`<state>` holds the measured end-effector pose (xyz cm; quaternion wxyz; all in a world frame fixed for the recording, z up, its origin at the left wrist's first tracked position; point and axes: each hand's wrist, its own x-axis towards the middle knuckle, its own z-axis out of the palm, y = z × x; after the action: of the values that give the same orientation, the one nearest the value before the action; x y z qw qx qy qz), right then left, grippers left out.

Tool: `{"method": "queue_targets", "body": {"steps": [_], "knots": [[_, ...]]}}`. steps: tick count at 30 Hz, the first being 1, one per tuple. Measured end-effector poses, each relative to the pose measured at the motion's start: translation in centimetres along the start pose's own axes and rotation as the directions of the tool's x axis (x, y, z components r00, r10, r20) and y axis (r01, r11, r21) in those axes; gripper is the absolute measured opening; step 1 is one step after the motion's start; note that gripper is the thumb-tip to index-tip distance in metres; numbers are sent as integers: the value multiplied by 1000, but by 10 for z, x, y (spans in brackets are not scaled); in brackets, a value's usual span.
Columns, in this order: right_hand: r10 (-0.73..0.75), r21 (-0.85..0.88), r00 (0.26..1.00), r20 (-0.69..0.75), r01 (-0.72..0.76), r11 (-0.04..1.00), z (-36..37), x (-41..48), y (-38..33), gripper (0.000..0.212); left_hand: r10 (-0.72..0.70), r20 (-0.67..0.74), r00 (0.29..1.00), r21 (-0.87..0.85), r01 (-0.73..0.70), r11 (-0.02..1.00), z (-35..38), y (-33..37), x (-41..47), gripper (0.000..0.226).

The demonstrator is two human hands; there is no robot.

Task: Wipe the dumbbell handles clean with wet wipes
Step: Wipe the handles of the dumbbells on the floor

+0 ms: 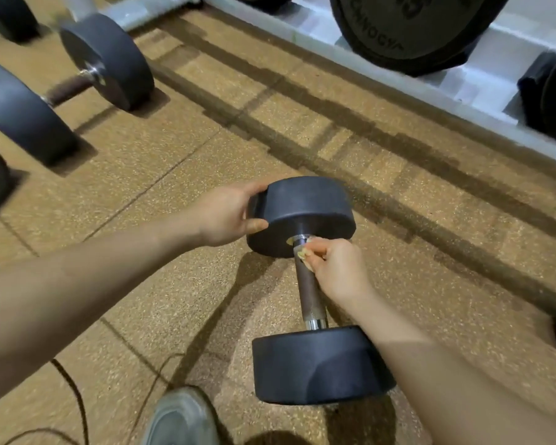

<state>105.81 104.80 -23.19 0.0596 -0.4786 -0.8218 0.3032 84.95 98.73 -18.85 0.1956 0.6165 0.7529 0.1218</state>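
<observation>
On the floor before you lies the dumbbell (308, 284); your left hand (225, 216) grips its far head, your right hand (341, 268) pinches the wet wipe (304, 252) against the handle's (310, 292) top. Most of the handle, and the other dumbbell (74, 85) nearby, likely remain.

Wipe (305, 252) mostly hidden in fist — weight plate (408, 30) cropped

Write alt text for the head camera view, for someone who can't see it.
A person's right hand presses a small wipe against the far end of a dumbbell handle on a speckled gym floor, while the left hand steadies the far weight head. More dumbbells lie at upper left; a shoe shows below.
</observation>
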Motion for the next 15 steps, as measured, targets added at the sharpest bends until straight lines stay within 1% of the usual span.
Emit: {"method": "queue_targets", "body": {"steps": [3, 5, 6, 8, 9, 10, 11, 12, 13, 14, 15], "knots": [[0, -83, 995, 101, 8, 997, 8, 3, -4, 23, 9, 29, 1000, -39, -8, 999, -8, -3, 0, 79], [27, -94, 985, 169, -11, 996, 6, 0, -4, 21, 22, 19, 1000, -36, -21, 999, -4, 1, 0, 81], [42, -141, 978, 206, -13, 990, 6, -3, -4, 19, 26, 6, 1000, -27, -25, 999, 1, 1, -1, 81], [67, -250, 968, 242, -4, 968, 7, -9, -5, 16, 11, -26, 1000, -41, -12, 999, 7, -2, -8, 80], [53, -264, 974, 221, 8, 964, 9, -10, -7, 17, -7, -30, 1000, -68, 5, 998, 7, -7, -11, 80], [9, -231, 984, 181, 33, 972, 12, -8, -7, 19, -26, -24, 999, -104, 23, 994, 7, -12, -13, 79], [-67, -157, 989, 134, 88, 984, 17, -5, -7, 22, -41, -9, 999, -141, 40, 989, 6, -16, -15, 79], [-174, -81, 980, 101, 182, 980, 21, -1, -9, 25, -55, -2, 999, -175, 53, 983, 5, -19, -18, 80], [-291, -25, 953, 83, 294, 956, 25, 1, -13, 28, -68, 0, 998, -197, 67, 978, 4, -22, -20, 80], [-359, 6, 928, 97, 360, 933, 29, 1, -16, 31, -80, -1, 997, -201, 78, 976, 3, -24, -22, 81], [-380, 33, 914, 144, 379, 925, 29, 0, -19, 32, -89, -1, 996, -172, 87, 981, 1, -26, -24, 82]]}}
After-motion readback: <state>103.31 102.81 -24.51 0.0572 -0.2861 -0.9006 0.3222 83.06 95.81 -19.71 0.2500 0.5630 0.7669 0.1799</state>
